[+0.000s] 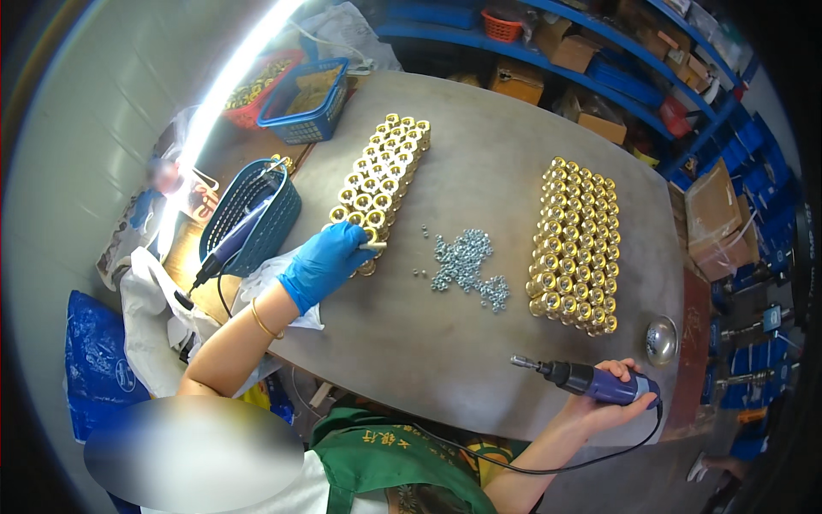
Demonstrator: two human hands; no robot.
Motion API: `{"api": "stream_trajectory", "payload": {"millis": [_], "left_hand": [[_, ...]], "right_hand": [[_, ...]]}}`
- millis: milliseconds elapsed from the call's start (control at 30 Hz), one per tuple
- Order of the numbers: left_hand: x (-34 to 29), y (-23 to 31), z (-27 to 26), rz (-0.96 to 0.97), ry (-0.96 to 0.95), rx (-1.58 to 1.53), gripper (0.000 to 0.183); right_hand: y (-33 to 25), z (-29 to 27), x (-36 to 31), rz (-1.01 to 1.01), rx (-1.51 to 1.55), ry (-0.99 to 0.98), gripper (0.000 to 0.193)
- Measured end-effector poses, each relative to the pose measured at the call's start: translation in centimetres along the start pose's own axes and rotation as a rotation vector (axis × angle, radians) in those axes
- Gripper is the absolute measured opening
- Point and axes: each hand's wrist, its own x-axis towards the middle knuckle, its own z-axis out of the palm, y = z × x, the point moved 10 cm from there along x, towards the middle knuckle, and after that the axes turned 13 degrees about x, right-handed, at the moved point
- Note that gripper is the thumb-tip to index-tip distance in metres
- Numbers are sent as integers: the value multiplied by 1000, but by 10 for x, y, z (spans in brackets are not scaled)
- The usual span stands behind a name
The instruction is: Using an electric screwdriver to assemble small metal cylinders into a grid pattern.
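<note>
My left hand [330,261], in a blue glove, is closed with a short pale rod-shaped piece [373,246] at its fingertips. It is at the near end of a block of upright brass fittings [374,184] on the left of the table. At the near right, my bare right hand [618,403] grips a purple and black electric screwdriver [591,382], whose tip points left over the tabletop. Between the hands lies a loose heap of small silvery nuts [462,264]. A second block of brass fittings [575,248] stands on the right.
A round metal bowl [661,340] sits by the table's right edge. To the left, a dark blue-green basket [253,214] holds another corded tool. Blue [306,103] and red [264,86] baskets stand at the far left. The screwdriver's black cord [548,470] crosses my right forearm.
</note>
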Motion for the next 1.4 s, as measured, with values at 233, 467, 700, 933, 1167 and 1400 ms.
{"api": "stream_trajectory", "payload": {"millis": [233,467,700,933,1167,1400], "left_hand": [[1,10,4,-62,-190,185,38],[-6,17,7,71,-233,118,42],[-5,27,22,325,-434,114,38],[1,37,31,341,-522,181,32],[-63,111,47,-530,-661,-1584,22],[-57,146,38,-566,-573,-1804,19]], "right_hand": [[-1,7,-5,6,1,-9,47],[2,8,-7,24,0,8,46],[15,6,-11,67,29,42,44],[22,16,-16,58,-16,25,45],[34,38,-24,45,-24,-73,45],[24,49,-22,1,-42,-146,46]]}}
